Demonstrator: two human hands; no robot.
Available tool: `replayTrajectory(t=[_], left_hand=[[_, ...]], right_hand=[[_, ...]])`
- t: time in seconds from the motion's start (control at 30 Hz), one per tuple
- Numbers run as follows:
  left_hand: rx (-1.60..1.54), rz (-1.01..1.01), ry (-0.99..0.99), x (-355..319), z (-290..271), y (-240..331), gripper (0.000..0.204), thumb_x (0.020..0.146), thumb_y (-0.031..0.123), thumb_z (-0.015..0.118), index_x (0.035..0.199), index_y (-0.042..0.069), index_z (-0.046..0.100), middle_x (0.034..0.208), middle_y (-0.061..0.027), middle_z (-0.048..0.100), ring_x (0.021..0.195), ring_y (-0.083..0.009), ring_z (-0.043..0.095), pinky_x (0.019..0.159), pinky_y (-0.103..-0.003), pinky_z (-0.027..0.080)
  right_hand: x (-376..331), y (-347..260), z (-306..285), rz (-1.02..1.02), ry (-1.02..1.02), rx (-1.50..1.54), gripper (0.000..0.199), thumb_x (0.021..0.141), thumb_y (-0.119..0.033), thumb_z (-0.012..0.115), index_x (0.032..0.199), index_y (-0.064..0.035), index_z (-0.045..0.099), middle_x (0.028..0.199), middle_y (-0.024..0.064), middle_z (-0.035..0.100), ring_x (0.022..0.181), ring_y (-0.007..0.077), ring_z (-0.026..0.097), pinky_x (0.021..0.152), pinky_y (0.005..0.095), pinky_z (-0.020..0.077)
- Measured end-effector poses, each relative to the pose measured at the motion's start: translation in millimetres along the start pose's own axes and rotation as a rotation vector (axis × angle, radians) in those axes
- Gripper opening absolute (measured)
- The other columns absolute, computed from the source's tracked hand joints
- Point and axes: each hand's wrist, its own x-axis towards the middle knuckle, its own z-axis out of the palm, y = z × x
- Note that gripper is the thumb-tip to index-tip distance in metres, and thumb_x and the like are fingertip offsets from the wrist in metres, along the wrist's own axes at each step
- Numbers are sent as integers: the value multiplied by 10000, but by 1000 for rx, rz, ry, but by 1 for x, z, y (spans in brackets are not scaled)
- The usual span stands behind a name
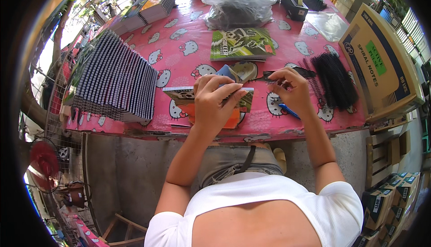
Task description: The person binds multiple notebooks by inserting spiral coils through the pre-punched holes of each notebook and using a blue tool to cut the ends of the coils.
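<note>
My left hand (214,98) grips a thin notebook (180,94) with a green-and-dark cover, held on edge with its page edge up. An orange piece (232,120) shows beneath it. My right hand (289,87) is a little to the right, thumb and fingers drawn together in a pinch. Whatever is between those fingertips is too small to make out. Next to it lies a heap of black spiral binding coils (336,81). A blue, curved handle-like thing (288,111) rests below that hand. A grey-blue object (228,72) sits behind the notebook, partly hidden.
A tall stack of spiral-bound notebooks (114,78) stands at left. Green notebooks (242,44) lie ahead on the pink table cover (177,47). Behind them are a clear plastic bag (238,6) and a tape dispenser (294,8). A cardboard box (381,63) stands at right.
</note>
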Motion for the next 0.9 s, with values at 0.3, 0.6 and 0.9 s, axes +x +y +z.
replayTrajectory(t=[0.3,0.6,0.9], left_hand=[[-50,-21,-14,-5,0,2,143,759,218,737,827,92,731,737,-12,643,715,-185,571,867,-360,359],[15,-22,21,-7,-2,8,182,713,203,776,853,93,742,731,-22,663,701,-163,579,850,-331,383],[-3,-89,56,-9,-1,2,245,665,212,803,873,105,731,783,-27,672,739,-180,596,884,-360,378]], right_hand=[[6,-30,4,-51,-73,31,179,733,-40,739,904,-53,689,804,49,614,690,130,598,592,251,466],[13,-33,2,54,-310,184,112,800,-29,678,912,-30,685,794,64,625,703,143,599,611,264,464],[7,-49,10,99,-228,41,110,842,-72,639,948,-43,635,780,106,624,685,234,613,620,320,474]])
